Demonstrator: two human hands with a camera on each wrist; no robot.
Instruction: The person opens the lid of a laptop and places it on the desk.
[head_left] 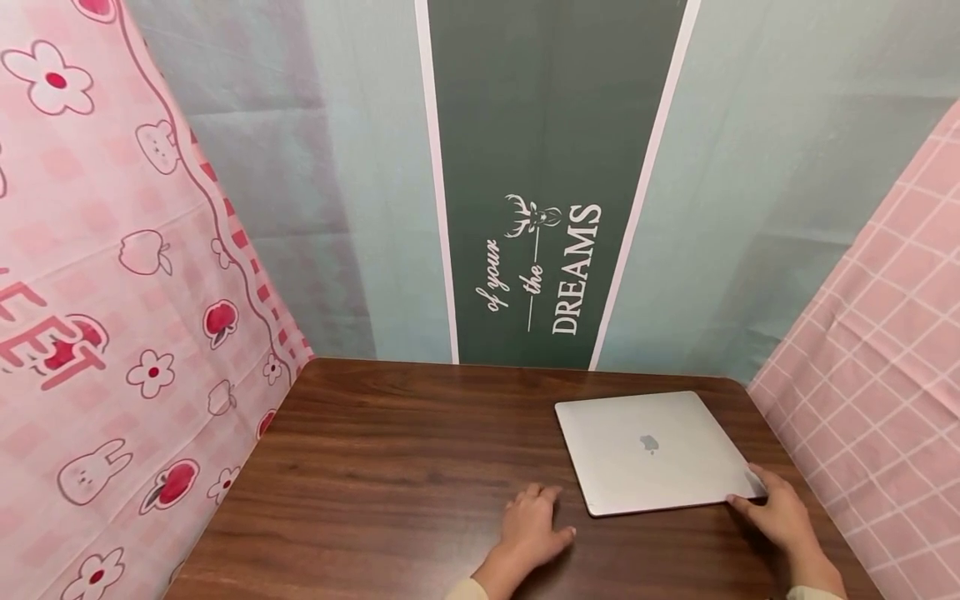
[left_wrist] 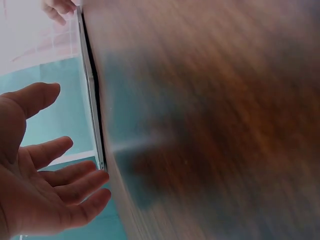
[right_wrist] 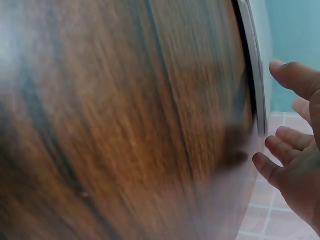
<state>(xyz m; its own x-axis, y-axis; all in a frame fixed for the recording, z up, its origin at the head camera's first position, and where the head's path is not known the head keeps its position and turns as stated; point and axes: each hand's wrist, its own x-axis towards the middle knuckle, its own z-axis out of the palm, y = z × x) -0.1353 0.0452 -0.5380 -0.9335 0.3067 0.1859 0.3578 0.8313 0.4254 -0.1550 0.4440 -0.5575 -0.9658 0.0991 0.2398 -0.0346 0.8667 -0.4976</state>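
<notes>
Closed laptop [head_left: 645, 475] lies on tabletop [head_left: 375, 467]. Left hand [head_left: 528, 529] just beside laptop's near-left corner, fingers spread; right hand [head_left: 783, 512] at its near-right corner, fingers parted, contact unclear. Risk: one-sided push there could swivel it, left corner being unheld.

The left hand [left_wrist: 35, 192], loosely spread, is near a thin pale laptop [left_wrist: 92, 95] on a brown tabletop [left_wrist: 225, 115].

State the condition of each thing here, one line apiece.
Laptop: closed, logo up, on the table.
Left grip: relaxed, holding nothing.
Right grip: at the laptop's near right corner, contact unclear.
Green cloth: hanging behind the table.
Flowered pink cloth: hanging at left.
Checked pink cloth: hanging at right.
</notes>
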